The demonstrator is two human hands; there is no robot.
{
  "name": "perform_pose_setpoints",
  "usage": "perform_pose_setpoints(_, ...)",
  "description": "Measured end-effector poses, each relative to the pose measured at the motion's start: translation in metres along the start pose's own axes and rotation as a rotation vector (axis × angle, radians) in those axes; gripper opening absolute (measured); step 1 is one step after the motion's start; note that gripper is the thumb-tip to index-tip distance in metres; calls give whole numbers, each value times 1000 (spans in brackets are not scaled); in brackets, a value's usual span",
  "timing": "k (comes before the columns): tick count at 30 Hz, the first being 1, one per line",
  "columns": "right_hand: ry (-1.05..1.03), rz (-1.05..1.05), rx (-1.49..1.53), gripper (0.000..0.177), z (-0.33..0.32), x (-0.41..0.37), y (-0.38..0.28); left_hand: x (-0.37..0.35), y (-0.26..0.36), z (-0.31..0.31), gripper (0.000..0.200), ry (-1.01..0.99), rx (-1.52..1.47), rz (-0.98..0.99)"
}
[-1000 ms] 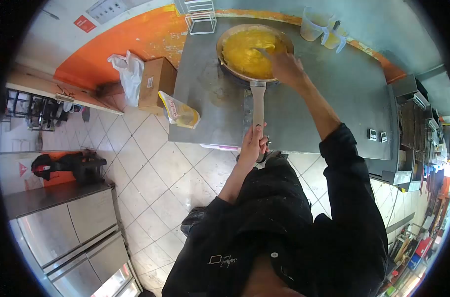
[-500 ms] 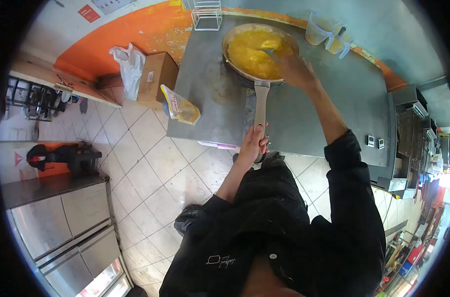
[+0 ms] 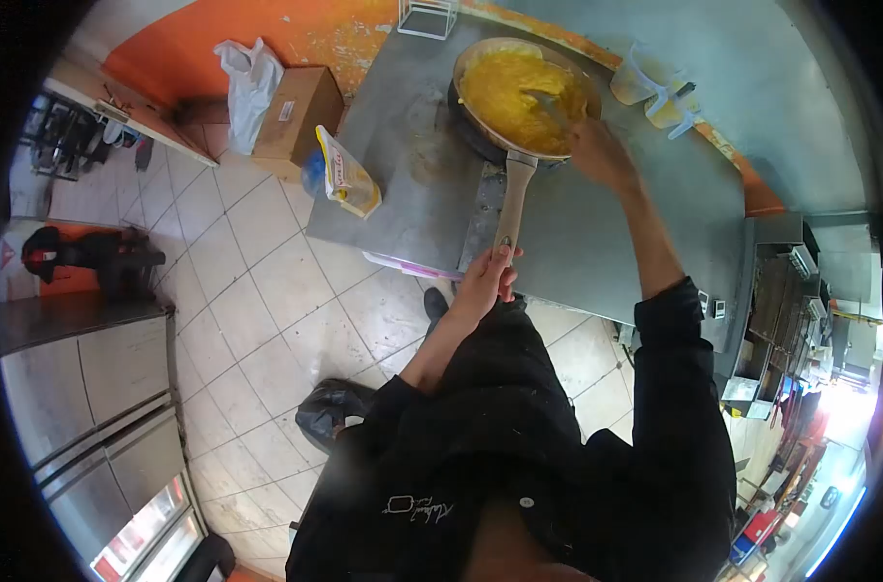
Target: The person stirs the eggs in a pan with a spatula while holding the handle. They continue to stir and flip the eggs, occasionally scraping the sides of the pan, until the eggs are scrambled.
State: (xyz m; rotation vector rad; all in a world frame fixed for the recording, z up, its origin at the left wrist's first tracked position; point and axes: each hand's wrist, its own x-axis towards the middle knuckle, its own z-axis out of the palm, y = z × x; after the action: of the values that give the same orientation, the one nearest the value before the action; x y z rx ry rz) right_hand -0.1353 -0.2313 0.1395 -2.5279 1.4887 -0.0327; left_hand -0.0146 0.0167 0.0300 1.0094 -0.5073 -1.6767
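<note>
My left hand [image 3: 487, 279] is closed around the long beige handle of a frying pan [image 3: 519, 189], near the handle's end. A thick yellow mixture [image 3: 505, 92] with lumps covers the pan's inside. My right hand [image 3: 605, 155] is over the pan's right rim, fingers closed and slightly blurred. From it a grey-headed stirring utensil [image 3: 546, 100] reaches into the mixture; its exact kind is unclear. To the left on the steel counter [image 3: 412, 194] stands a pouch [image 3: 346, 177] with a red-lettered label and yellow contents.
Two clear plastic measuring jugs [image 3: 645, 85] stand by the back wall, one with a dark-handled tool in it. A white wire rack [image 3: 427, 17] is at the far edge. Left of the counter are a cardboard box [image 3: 294, 116] and white bag [image 3: 249, 89]. Small timers [image 3: 718, 308] sit at right.
My right hand and the utensil have shifted slightly through the yellow mixture. My left hand still grips the handle. The whole view has tilted and shifted a little.
</note>
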Motion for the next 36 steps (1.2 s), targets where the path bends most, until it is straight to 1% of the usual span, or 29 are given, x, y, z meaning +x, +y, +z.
perform_pose_setpoints(1,7,-1,-4,22,0,0,-4,1,2,-1,48,-4,0,7)
perform_pose_setpoints(3,1,-72,39,22,2,-12,-11,0,2,-2,50,-18,0,-2)
perform_pose_setpoints(4,-4,-75,34,22,-8,-23,-16,0,1,-2,50,-16,-7,-2)
perform_pose_setpoints(6,-87,-86,-100,21,-36,-40,-23,1,-2,-2,50,-11,6,-1)
perform_pose_setpoints(7,-90,-92,-104,21,-40,-39,-21,2,-2,-3,50,-7,0,2)
perform_pose_setpoints(9,-80,20,-201,20,-47,-38,-16,1,-2,-2,51,1,3,2)
perform_pose_setpoints(10,-74,20,-204,20,-45,-32,-15,2,-1,-1,51,-2,4,7)
perform_pose_setpoints(12,-62,37,-96,19,-29,-13,-9,1,-1,-1,51,4,33,25)
perform_pose_setpoints(13,-58,40,-97,19,-21,-9,-8,1,-1,0,51,-1,36,27)
perform_pose_setpoints(15,-97,-26,-35,19,-13,-6,-14,1,-1,-2,51,-14,8,14)
perform_pose_setpoints(16,-95,-24,-34,19,-16,-12,-15,2,0,-3,51,-16,11,13)
perform_pose_setpoints(18,-76,-106,-114,19,-30,-34,-20,2,-1,-5,51,-42,0,21)
perform_pose_setpoints(19,-79,-107,-113,19,-37,-40,-22,3,-1,-5,51,-40,-1,19)
perform_pose_setpoints(21,-104,14,-259,19,-46,-46,-21,1,0,-4,50,-23,24,26)
perform_pose_setpoints(25,-92,56,-272,20,-19,-16,-9,2,-4,-1,50,-6,9,32)
perform_pose_setpoints(27,-21,-28,-118,20,-10,-12,-15,1,-2,-1,49,1,16,18)
perform_pose_setpoints(31,-61,-68,-141,19,-35,-34,-20,1,3,-5,50,-15,44,3)
perform_pose_setpoints(33,-141,7,-335,19,-52,-40,-19,3,0,-7,51,-22,47,-12)
perform_pose_setpoints(34,-142,7,-335,19,-50,-35,-17,4,-3,-8,51,-21,47,-13)
perform_pose_setpoints(36,-144,99,-293,18,-43,-17,-13,6,-6,-10,53,-26,51,-48)
